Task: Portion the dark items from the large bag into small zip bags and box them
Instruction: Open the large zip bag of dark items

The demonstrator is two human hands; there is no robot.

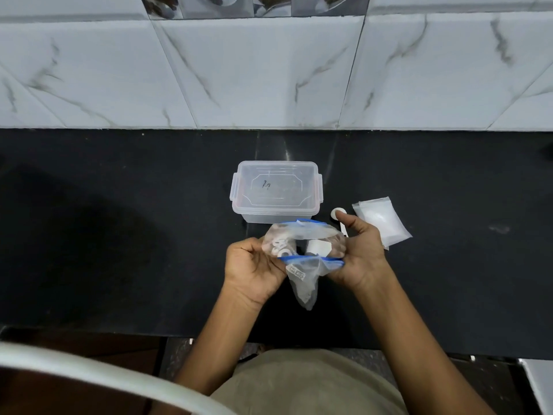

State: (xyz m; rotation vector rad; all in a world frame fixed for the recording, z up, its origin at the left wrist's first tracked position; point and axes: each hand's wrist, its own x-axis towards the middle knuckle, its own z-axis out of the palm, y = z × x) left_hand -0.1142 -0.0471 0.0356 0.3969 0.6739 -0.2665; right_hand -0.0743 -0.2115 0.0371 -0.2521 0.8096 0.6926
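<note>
Clear plastic with blue zip strips fills the space between my two hands: the large bag [302, 253], held up above the counter. My left hand [254, 268] is curled closed on the bag's left side, fingers folded over the crumpled plastic near its blue strip. My right hand [360, 253] grips the right side, fingers wrapped behind the bag and the thumb pointing up and free. The bag's mouth gapes between the two blue strips; inside I see dark brownish contents and some white pieces, but I cannot tell what they are. A loose tail of the bag hangs down below my hands, with a small printed label on it.

The counter [119, 235] under my hands is black and glossy, and behind it rises a wall [269, 76] of pale marble-look tiles.

Just beyond my hands sits a clear plastic box [276, 194] with its lid on and side clips, a faint mark on the lid. It stands just behind the bag's top edge, which overlaps its front wall. Right of my right hand lies a stack of small zip bags [381, 221], flat on the counter and partly covered by the hand. A white scoop [338, 213] peeks out beside my right thumb, its handle running behind the hand. At the lower left, a white curved bar [89, 375] crosses the near corner, blurred.
</note>
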